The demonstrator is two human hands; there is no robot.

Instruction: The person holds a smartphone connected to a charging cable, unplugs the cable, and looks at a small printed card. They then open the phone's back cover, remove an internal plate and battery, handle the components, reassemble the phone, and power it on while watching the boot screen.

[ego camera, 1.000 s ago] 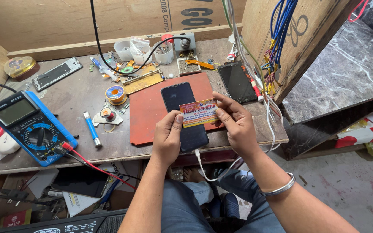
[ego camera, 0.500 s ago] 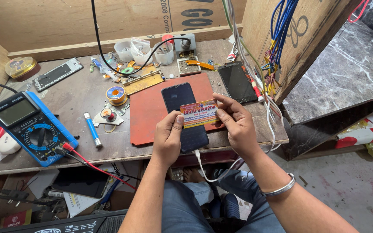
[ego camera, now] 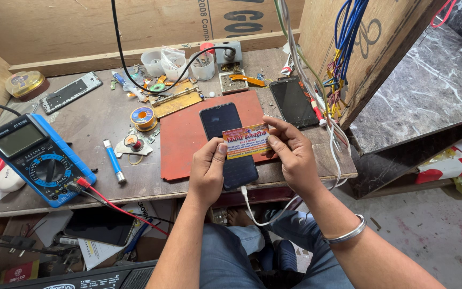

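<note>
Both hands hold a small orange and yellow printed card (ego camera: pixel 246 142) flat above a dark smartphone (ego camera: pixel 225 134). My left hand (ego camera: pixel 207 174) pinches the card's left edge, my right hand (ego camera: pixel 290 152) its right edge. The phone lies screen up on a red mat (ego camera: pixel 185 142), with a white cable (ego camera: pixel 252 211) plugged into its near end and hanging off the table. The card covers the middle of the phone. A metal bangle (ego camera: pixel 348 233) circles my right wrist.
A blue multimeter (ego camera: pixel 38 158) with a red probe lead lies at the left. A second dark phone (ego camera: pixel 293 101), solder spools (ego camera: pixel 143 116), a blue pen-like tool (ego camera: pixel 113 160), white cups (ego camera: pixel 175 64) and small parts crowd the wooden bench (ego camera: pixel 97 115). Blue wires (ego camera: pixel 348 37) hang at the right.
</note>
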